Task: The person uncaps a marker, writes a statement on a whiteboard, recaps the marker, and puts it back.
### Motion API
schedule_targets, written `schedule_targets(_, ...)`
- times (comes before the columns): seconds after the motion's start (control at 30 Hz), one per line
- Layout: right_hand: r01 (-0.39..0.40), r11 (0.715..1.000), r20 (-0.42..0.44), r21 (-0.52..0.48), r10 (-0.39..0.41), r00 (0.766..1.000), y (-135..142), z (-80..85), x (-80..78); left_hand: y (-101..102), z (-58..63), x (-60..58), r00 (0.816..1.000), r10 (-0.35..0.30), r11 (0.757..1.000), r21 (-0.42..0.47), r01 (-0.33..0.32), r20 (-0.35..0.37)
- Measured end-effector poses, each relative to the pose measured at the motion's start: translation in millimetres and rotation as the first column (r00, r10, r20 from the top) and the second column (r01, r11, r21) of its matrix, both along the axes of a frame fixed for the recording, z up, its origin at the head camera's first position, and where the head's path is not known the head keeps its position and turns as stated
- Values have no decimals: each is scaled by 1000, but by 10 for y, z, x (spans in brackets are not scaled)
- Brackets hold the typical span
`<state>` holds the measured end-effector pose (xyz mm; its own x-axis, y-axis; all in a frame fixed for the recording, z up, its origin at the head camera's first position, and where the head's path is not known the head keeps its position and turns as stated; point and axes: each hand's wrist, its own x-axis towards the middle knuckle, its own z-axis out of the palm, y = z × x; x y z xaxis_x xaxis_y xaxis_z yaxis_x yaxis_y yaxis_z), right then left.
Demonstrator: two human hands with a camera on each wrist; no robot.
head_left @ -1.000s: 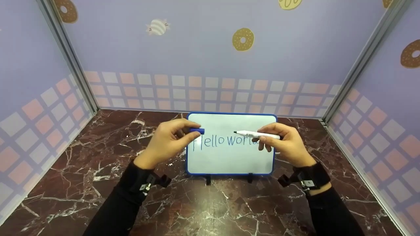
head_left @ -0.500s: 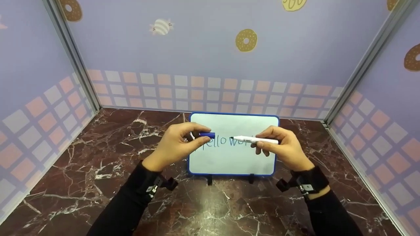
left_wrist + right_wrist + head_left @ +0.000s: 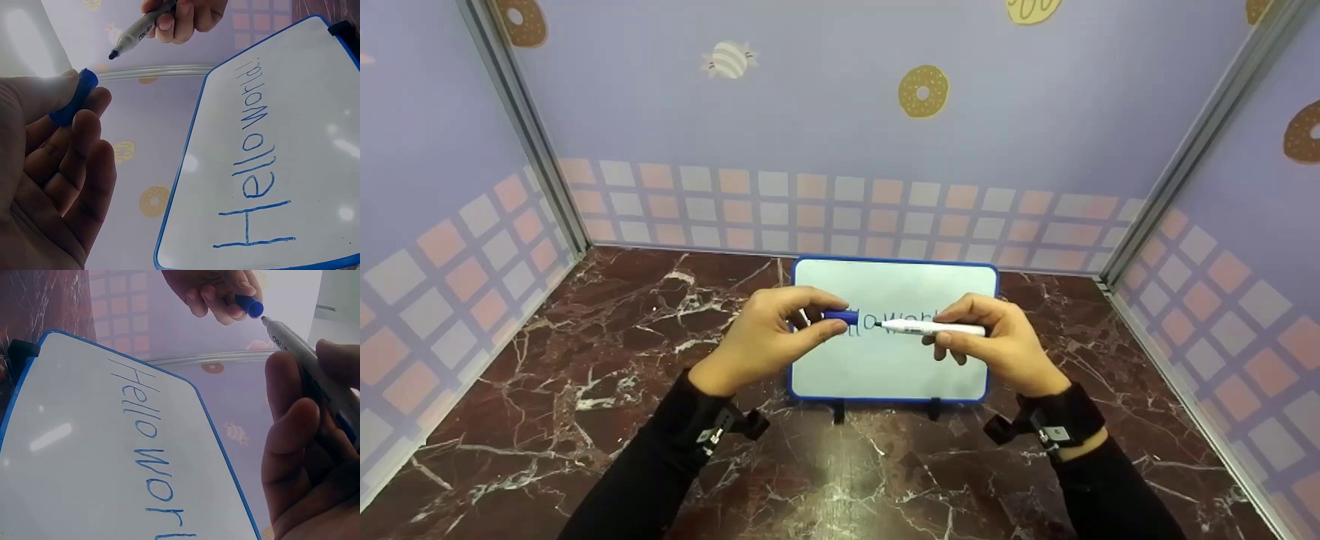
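Between thumb and fingers, my left hand (image 3: pixel 771 336) pinches a blue marker cap (image 3: pixel 841 317), its open end facing right. My right hand (image 3: pixel 997 337) holds a white marker (image 3: pixel 934 328) level, its dark tip pointing left at the cap. In the head view a small gap separates tip and cap. Behind both hands stands a whiteboard (image 3: pixel 885 375) with a blue frame. The left wrist view shows blue handwriting (image 3: pixel 253 169) on it reading "Hello World!". Seen from the head, the hands, cap and marker cover part of that writing.
The whiteboard rests on two small black feet (image 3: pixel 839 411) on a dark red marbled tabletop (image 3: pixel 622 420). A lilac back wall (image 3: pixel 825 112) with printed doughnuts and checks rises behind it. Side panels with grey metal posts (image 3: pixel 529 135) close in left and right.
My left hand has moved right with the cap, and my right hand has come left and slightly down with the marker. The gap between tip and cap has narrowed.
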<state>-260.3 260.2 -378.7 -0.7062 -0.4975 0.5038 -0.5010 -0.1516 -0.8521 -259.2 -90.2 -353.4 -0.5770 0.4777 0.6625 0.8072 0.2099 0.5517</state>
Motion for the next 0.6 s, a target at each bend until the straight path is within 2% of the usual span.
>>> schedule_targets(0.3, -14, 1000, -55, 20, 16, 998, -44, -11, 31, 40, -7, 11, 998, -43, 999, -21, 42, -41)
schedule_targets(0.6, -13, 999, -53, 40, 15, 999, -63, -20, 37, 77, -33, 22, 997, -74, 997, -38, 73, -37)
